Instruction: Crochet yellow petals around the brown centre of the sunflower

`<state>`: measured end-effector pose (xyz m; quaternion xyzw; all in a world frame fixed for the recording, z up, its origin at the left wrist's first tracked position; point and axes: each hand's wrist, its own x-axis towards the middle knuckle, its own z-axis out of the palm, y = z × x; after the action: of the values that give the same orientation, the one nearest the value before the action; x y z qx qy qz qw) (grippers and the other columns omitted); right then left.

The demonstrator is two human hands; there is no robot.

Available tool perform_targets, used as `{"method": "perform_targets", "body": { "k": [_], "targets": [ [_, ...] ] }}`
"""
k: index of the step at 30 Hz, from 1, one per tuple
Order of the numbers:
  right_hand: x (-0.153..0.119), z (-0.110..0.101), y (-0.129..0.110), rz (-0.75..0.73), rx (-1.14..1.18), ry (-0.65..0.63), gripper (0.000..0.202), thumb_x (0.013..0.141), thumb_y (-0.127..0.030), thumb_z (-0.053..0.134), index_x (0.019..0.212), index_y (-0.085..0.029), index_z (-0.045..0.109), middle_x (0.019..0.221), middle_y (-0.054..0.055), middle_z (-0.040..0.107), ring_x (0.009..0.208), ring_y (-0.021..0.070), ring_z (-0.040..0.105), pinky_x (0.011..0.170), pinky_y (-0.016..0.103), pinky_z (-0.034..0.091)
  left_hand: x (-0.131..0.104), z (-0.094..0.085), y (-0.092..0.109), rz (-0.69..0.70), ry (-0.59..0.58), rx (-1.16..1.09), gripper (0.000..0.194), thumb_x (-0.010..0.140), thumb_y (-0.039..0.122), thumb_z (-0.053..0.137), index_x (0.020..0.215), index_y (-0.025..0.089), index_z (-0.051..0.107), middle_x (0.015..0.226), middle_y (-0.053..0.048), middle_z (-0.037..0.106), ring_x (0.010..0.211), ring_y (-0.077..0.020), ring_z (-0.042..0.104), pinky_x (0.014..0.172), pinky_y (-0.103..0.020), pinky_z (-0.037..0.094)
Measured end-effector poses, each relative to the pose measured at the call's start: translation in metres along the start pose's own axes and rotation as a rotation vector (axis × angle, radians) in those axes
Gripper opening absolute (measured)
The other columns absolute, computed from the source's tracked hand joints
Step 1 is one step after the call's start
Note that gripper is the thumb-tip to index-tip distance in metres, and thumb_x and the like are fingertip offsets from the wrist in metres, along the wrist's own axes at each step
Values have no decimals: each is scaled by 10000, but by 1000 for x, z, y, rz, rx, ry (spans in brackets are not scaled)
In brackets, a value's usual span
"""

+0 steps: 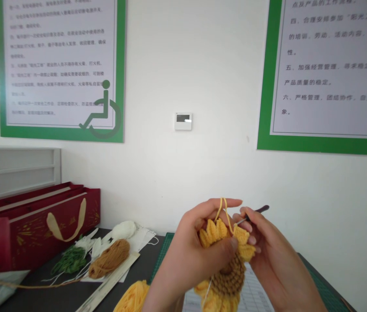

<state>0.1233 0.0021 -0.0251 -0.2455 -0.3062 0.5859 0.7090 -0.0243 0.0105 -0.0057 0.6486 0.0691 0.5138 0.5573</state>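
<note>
My left hand point(199, 247) grips a crocheted flower point(230, 277) with a brown centre and yellow petals, its thumb lying across the front. Yellow yarn point(224, 208) loops over the raised index finger of that hand and runs down to the petals. In my right hand point(268, 242) is a crochet hook point(262, 209) with a dark handle, pinched between thumb and fingers. The hook's metal shaft points left toward the upper right petals, close to the yarn. Its very tip is too small to make out.
A yellow yarn ball point(133, 297) lies left of my left forearm. Further left are brown yarn point(110, 258), green yarn point(69, 260), white yarn point(124, 230), a flat strip point(108, 284) and red gift bags point(43, 225). A green mat point(162, 255) and printed paper point(256, 290) lie beneath my hands.
</note>
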Motion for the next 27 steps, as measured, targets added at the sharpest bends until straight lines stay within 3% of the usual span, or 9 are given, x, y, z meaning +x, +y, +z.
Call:
{"method": "perform_targets", "body": {
  "k": [7, 14, 21, 27],
  "targets": [
    [-3, 0, -6, -140, -133, -56, 377, 730, -458, 865, 630, -191, 618, 614, -38, 525, 534, 81, 439, 481, 173, 423, 2, -4, -5, 7, 0, 61, 646, 840, 59, 735, 1430, 273, 582, 874, 13, 639, 654, -99, 549, 582, -227, 435],
    [-6, -7, -14, -279, -323, -214, 386, 921, -448, 689, 658, -214, 530, 636, -28, 523, 567, 108, 471, 549, 217, 419, 1, 1, -1, -1, 2, 63, 822, 838, 42, 733, 1545, 302, 403, 871, 10, 638, 710, -136, 596, 642, -267, 490],
    [-13, -8, -22, -310, -418, -276, 388, 960, -450, 642, 677, -223, 506, 613, -36, 516, 549, 111, 426, 556, 244, 353, 1, -2, -2, 49, -53, 63, 942, 852, 27, 731, 1603, 387, 291, 896, 5, 659, 677, -115, 588, 595, -225, 470],
    [-7, -9, -22, -237, -355, -303, 393, 934, -436, 667, 652, -216, 504, 580, -39, 484, 525, 104, 374, 526, 246, 303, 2, -1, 1, 54, 4, 19, 970, 774, 75, 839, 1584, 310, 361, 928, -16, 695, 644, -95, 556, 563, -214, 429]
  ]
}}
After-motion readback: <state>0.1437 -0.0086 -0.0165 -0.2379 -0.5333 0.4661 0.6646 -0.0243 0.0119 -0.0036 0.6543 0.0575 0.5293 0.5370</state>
